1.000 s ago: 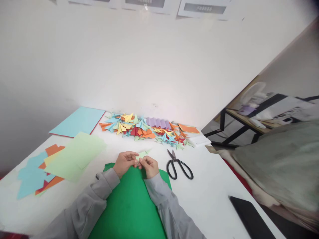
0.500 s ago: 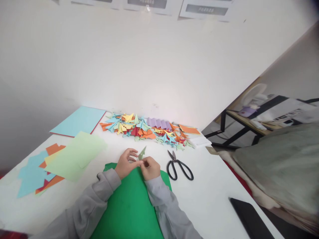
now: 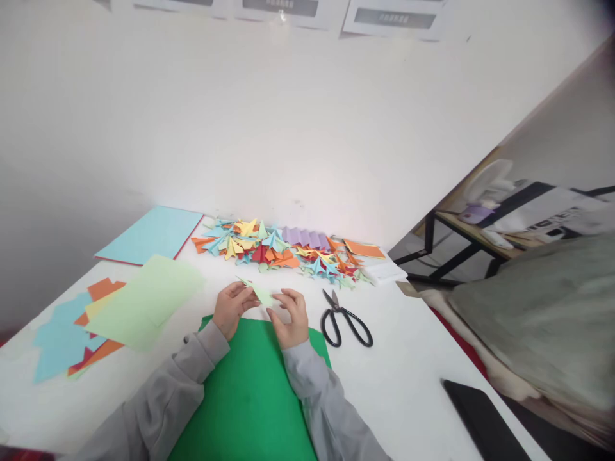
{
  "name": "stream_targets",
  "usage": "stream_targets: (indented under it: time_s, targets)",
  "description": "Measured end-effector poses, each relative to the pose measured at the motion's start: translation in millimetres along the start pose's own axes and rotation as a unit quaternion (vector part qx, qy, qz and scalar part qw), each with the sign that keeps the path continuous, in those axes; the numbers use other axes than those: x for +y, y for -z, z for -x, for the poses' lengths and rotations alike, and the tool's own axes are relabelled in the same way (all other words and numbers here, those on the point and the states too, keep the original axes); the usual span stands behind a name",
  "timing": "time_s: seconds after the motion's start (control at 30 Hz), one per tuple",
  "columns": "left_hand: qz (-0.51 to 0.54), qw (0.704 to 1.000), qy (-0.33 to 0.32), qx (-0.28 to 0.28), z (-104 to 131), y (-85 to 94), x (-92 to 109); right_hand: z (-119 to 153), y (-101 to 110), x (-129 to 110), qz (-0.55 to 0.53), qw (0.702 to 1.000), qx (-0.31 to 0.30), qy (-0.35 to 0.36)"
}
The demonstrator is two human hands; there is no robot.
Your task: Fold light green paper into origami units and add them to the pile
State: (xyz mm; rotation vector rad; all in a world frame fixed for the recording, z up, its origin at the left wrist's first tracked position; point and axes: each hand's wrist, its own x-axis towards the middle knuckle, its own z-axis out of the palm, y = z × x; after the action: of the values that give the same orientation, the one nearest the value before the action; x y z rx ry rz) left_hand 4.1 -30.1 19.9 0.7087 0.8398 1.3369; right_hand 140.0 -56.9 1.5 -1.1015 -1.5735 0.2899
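A small light-green folded paper is held up over the far edge of a green mat. My left hand pinches its left part between thumb and fingers. Just to its right, my right hand has thumb and fingers apart, the fingertips close to the paper's right edge; whether they touch it is hard to tell. Black-handled scissors lie to the right of my right hand, blades pointing away. Beyond my hands spreads a pile of colourful folded paper planes.
Left of the mat lie a light-green sheet and blue and orange paper pieces. A pale-blue sheet rests near the wall. Purple pleated paper sits in the pile. A black flat object is at the right edge.
My right hand has let go of its pinch and its fingers have spread. The folded paper has shifted left and turned, showing more of its face, with my left hand holding it.
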Motion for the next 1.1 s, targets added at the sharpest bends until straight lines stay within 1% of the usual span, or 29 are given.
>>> stream_targets:
  time_s: [0.1, 0.17, 0.23, 0.3, 0.4, 0.47, 0.53, 0.6, 0.63, 0.7, 0.77, 0.83, 0.93, 1.0, 1.1]
  targets:
    - [0.015, 1.000, 0.010, -0.014, 0, 0.0, -1, 0, -1, 2, -0.066, 0.997, -0.028, -0.017]
    - [0.016, 0.999, 0.017, -0.026, 0, -0.7, -2, 0, -2, 4, -0.097, 0.994, -0.032, -0.034]
    - [0.012, 0.999, 0.027, -0.033, 1, -1.4, -2, -1, -3, 6, -0.120, 0.991, -0.018, -0.057]
    - [0.000, 0.999, 0.029, -0.024, 3, -1.8, -1, -1, -3, 9, -0.134, 0.988, 0.005, -0.078]
    - [-0.052, 0.998, -0.010, -0.016, 5, -1.6, 1, -2, -3, 16, -0.139, 0.985, 0.031, -0.099]
    - [-0.109, 0.992, -0.040, -0.049, 8, -1.4, 1, -2, -3, 19, -0.136, 0.984, 0.039, -0.106]
    - [-0.163, 0.980, -0.048, -0.105, 10, -1.3, 0, -2, -1, 19, -0.131, 0.985, 0.034, -0.104]
    - [-0.206, 0.966, -0.046, -0.147, 11, -1.4, -1, -2, 0, 17, -0.120, 0.988, 0.014, -0.095]
    - [-0.222, 0.961, -0.052, -0.155, 11, -1.4, -2, -2, 1, 15, -0.111, 0.990, 0.002, -0.090]
    - [-0.241, 0.957, -0.070, -0.147, 11, -1.2, -3, -3, 2, 11, -0.097, 0.992, -0.015, -0.081]
    - [-0.241, 0.959, -0.076, -0.126, 10, -0.7, -3, -3, 2, 9, -0.088, 0.993, -0.020, -0.072]
    - [-0.230, 0.965, -0.070, -0.108, 9, -0.3, -3, -3, 2, 8, -0.087, 0.994, -0.017, -0.064]
    - [-0.215, 0.970, -0.060, -0.098, 8, 0.2, -4, -2, 0, 8, -0.092, 0.994, 0.000, -0.061]
    - [-0.203, 0.973, -0.052, -0.093, 9, 0.2, -5, -1, -2, 8, -0.109, 0.990, 0.014, -0.086]
    - [-0.188, 0.977, -0.040, -0.087, 9, -0.4, -5, 1, -4, 6, -0.176, 0.967, 0.006, -0.185]
